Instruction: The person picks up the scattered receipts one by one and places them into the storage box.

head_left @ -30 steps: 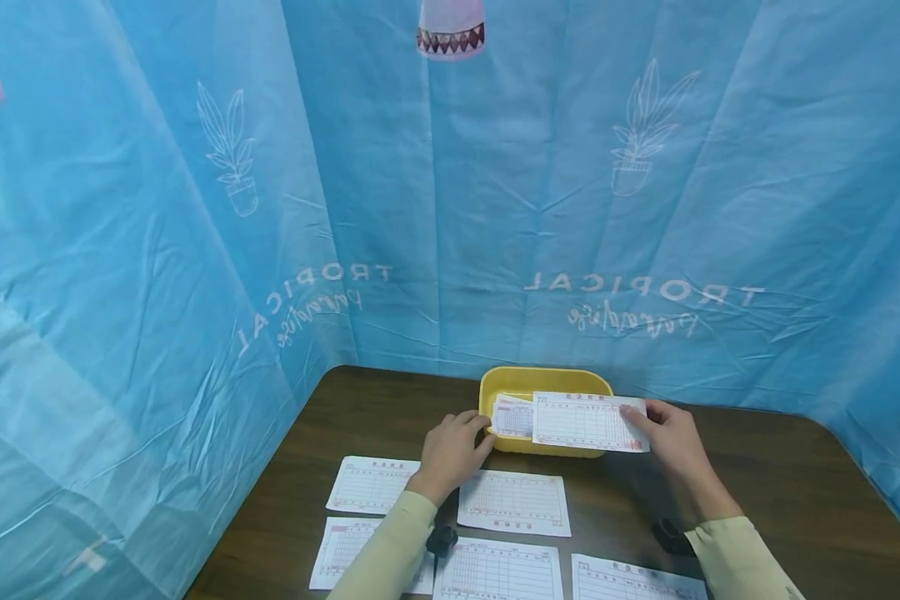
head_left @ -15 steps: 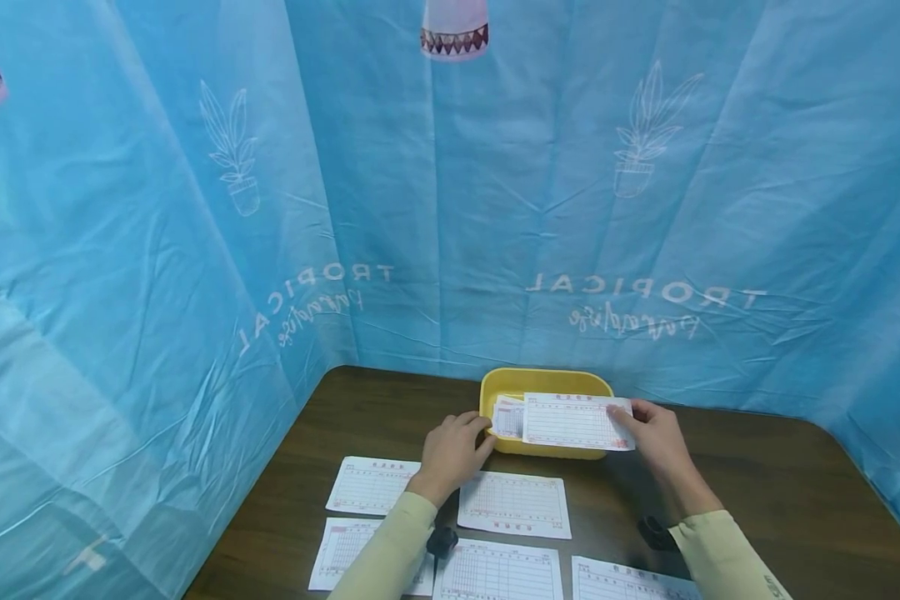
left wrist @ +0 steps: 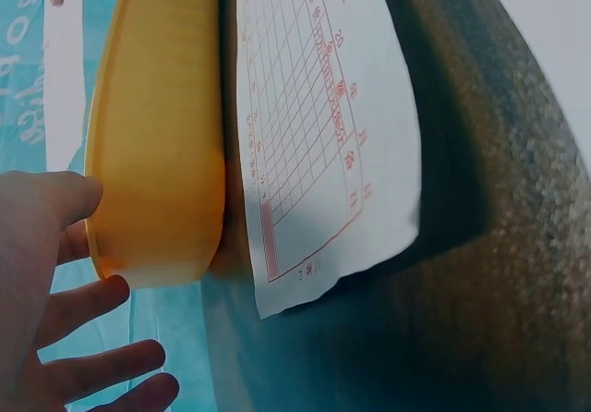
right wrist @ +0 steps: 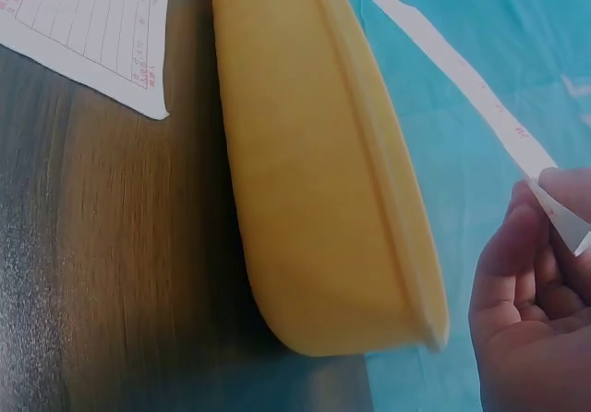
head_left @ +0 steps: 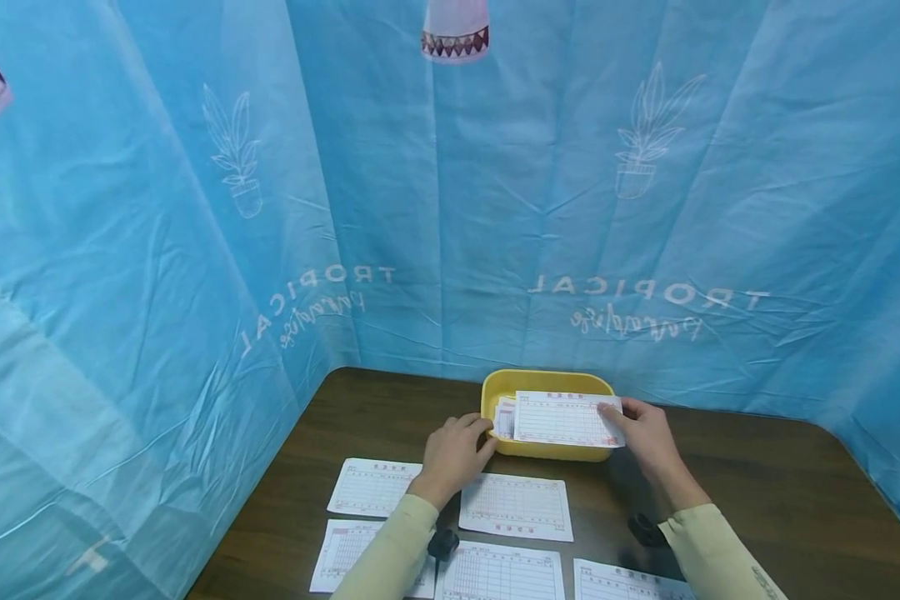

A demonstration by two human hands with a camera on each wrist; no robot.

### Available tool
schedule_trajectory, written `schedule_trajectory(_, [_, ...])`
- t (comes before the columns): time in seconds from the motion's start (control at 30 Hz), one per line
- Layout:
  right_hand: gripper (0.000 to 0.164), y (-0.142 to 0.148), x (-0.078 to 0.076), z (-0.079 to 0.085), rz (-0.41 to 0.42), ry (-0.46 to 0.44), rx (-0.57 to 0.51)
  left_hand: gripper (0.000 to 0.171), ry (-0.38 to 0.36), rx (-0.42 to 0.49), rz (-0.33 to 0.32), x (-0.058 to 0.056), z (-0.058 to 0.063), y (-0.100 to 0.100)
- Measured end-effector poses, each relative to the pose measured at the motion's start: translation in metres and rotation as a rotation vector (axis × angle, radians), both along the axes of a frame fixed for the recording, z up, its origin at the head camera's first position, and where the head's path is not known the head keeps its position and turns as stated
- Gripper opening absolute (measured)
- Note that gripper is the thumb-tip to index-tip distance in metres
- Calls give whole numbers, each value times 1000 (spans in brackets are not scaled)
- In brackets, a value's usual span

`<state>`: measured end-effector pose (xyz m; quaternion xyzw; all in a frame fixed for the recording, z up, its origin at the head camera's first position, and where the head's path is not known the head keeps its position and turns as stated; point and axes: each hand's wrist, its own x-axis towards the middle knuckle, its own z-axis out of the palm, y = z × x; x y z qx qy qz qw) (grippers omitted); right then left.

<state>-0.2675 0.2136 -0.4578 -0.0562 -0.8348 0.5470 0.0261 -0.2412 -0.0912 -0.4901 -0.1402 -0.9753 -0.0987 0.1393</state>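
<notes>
A white paper slip (head_left: 562, 418) is showing a printed form on its face: fine ruled lines and columns are filling the middle, a reddish heading is running along the top, and a small red mark is standing out at the lower right corner. The right hand (head_left: 648, 437) is pinching this slip at its right end, thumb on the face and fingers behind, so most of the paper is reaching leftward from the grip. It is hanging over a yellow tub (head_left: 551, 452), which is standing close to the far edge of the worktop (head_left: 780, 483); whether the slip's lower edge is touching the rim is hard to tell. The left hand (head_left: 453, 454) is gripping the tub's rim at its left end, nearest the worktop's left edge. Inside the tub, other slips (head_left: 504, 419) are peeking out to the left of the held one. Five loose slips (head_left: 515, 507) are lying on the nearer part of the worktop, two of them towards its left edge.
</notes>
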Motion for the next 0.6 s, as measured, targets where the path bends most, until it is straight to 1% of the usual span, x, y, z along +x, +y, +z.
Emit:
schedule_trajectory(0.1, [58, -4, 0, 1, -2, 1, -18, 40, -10, 2, -5, 0, 0, 0])
schedule_trajectory(0.3, [53, -13, -5, 0, 2, 21, -47, 39, -7, 6, 11, -1, 3, -3])
schedule_trajectory(0.47, [51, -14, -6, -2, -23, 15, -11, 39, 2, 18, -4, -1, 1, -1])
schedule_trajectory(0.6, [54, -18, -6, -5, -17, 10, 5, 40, 5, 14, -3, 0, 0, -1])
